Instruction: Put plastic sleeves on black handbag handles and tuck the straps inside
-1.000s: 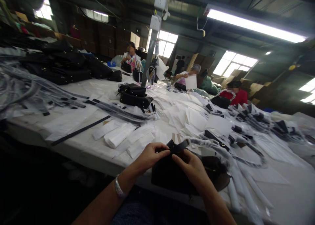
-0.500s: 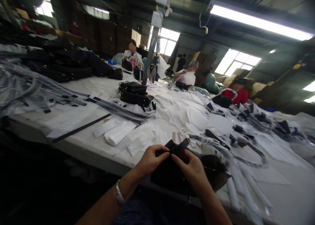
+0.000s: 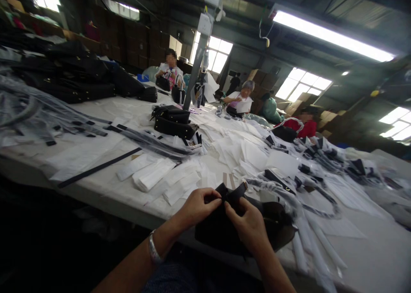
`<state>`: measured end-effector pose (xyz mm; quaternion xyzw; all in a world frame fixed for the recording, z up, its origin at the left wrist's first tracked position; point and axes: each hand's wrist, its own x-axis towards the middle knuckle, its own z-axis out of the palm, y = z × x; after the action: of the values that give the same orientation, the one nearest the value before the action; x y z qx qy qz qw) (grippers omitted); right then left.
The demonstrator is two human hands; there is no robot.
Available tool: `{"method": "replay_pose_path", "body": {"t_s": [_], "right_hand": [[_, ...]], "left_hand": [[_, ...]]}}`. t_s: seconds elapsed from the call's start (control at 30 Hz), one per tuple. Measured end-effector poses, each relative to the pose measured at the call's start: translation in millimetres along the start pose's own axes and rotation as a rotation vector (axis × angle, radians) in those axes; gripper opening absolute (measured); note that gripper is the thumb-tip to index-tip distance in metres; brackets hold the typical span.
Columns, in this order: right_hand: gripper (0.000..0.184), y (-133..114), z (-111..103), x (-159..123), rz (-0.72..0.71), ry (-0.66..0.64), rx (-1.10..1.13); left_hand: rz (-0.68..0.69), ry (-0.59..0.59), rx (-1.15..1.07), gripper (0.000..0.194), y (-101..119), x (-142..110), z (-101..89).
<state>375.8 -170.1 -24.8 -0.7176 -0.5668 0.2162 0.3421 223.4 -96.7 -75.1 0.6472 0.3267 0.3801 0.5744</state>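
A black handbag (image 3: 215, 231) lies at the table's near edge, in front of my body. Both hands meet at its top, where a short black strap (image 3: 236, 192) stands up in a bend. My left hand (image 3: 201, 205) pinches the strap's left part between thumb and fingers. From the other side my right hand (image 3: 248, 222) grips the strap close by, its palm over the bag. The fingertips are nearly touching. Clear plastic wrap (image 3: 290, 207) covers a handle at the bag's right end. The bag's underside is dark and hard to make out.
White paper sheets (image 3: 154, 173) spread over the table (image 3: 105, 173). Black bags (image 3: 175, 122) stand near a metal post (image 3: 195, 70), with more heaped at the left. Plastic-wrapped straps (image 3: 141, 141) lie across the table. Several people sit at the far side.
The whole view has shifted slightly, so the table and far people appear a little further left. My hands keep their hold on the strap, with hardly any change in the fingers.
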Motion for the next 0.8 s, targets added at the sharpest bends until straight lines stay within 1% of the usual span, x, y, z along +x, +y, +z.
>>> {"method": "replay_pose_path", "body": {"t_s": [0.07,0.17,0.33,0.53,0.7,0.8], "right_hand": [[0.025,-2.6,0.6,1.5,0.011,0.0,-0.003],[0.026,-6.3,1.4,3.4,0.027,-0.005,-0.025],[0.027,-7.9,5.1,3.9,0.057,0.005,-0.012],[0.026,-3.3,13.7,-1.5,0.076,0.112,-0.002],[0.019,1.5,23.5,-7.0,0.074,0.195,-0.028],[0.012,5.7,29.5,-8.5,0.052,0.246,-0.113]], "left_hand": [[-0.018,0.017,-0.063,0.019,-0.7,1.8,-0.5],[-0.063,0.031,-0.164,0.024,-0.8,5.7,-1.6],[-0.098,-0.008,-0.232,0.02,-3.5,12.5,-2.6],[-0.202,-0.076,-0.275,0.02,-6.1,16.8,-0.4],[-0.251,-0.133,-0.281,0.024,-4.1,21.4,-2.6],[-0.26,-0.162,-0.224,0.024,-0.2,27.6,-5.4]]}}
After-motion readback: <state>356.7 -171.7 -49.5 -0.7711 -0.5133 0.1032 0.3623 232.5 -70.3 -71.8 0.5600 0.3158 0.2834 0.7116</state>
